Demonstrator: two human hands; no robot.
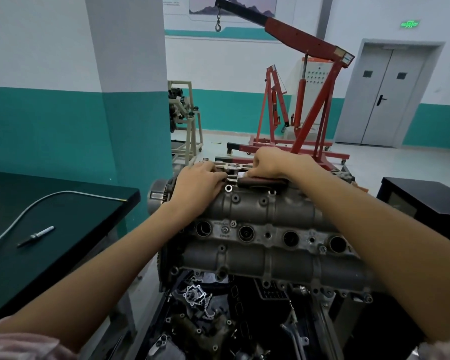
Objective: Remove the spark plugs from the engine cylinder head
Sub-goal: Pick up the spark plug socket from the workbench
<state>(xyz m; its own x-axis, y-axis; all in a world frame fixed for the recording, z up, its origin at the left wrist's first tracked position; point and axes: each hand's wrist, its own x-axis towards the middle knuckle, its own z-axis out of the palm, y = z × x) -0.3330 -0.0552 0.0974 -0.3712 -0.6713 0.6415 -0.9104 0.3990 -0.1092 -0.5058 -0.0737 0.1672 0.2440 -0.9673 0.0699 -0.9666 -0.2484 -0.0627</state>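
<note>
Spark plugs: none visible; judged seated deep in the four plug wells, nearer the person than the grip.
Handling: likely small, stiff, light, with brittle insulators; best lifted straight out by the upper end.
Cylinder head: heavy cast metal, under both hands.
Right hand: fingers curled on a dark-handled ratchet at the far edge.
Left hand: just beside it, fingertips at the tool's metal end; grip hidden, cannot tell.
Beyond: spare tool on the black table, well left of the grip.
</note>
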